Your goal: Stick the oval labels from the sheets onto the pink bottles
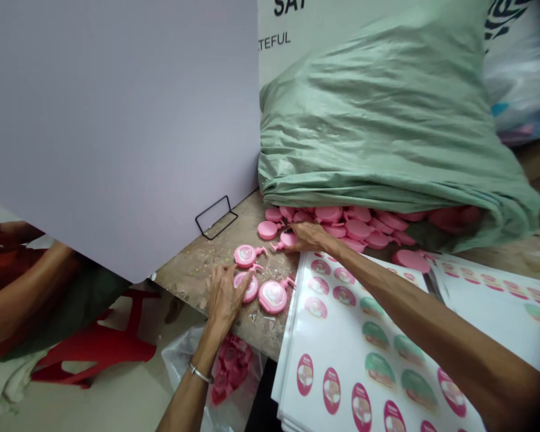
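Observation:
On the worktable, my left hand (222,295) rests on a pink round piece (248,287) with a sticker, its fingers spread on the left side of it. Another stickered piece (245,255) lies just above, and a third (272,297) to the right. My right hand (303,236) reaches to the pile edge with its fingertips around a pink piece (288,239); a plain one (267,230) lies to its left. Below my right forearm is a stack of sticker sheets (337,360) with pink and green ovals.
A green sack (387,120) spills pink pieces (357,229). A grey-white panel (117,120) stands at left by a black wire stand (216,217). Below the edge hangs a clear bag with pink pieces (231,366). A person's arm (22,288) and red stool (103,345) are left.

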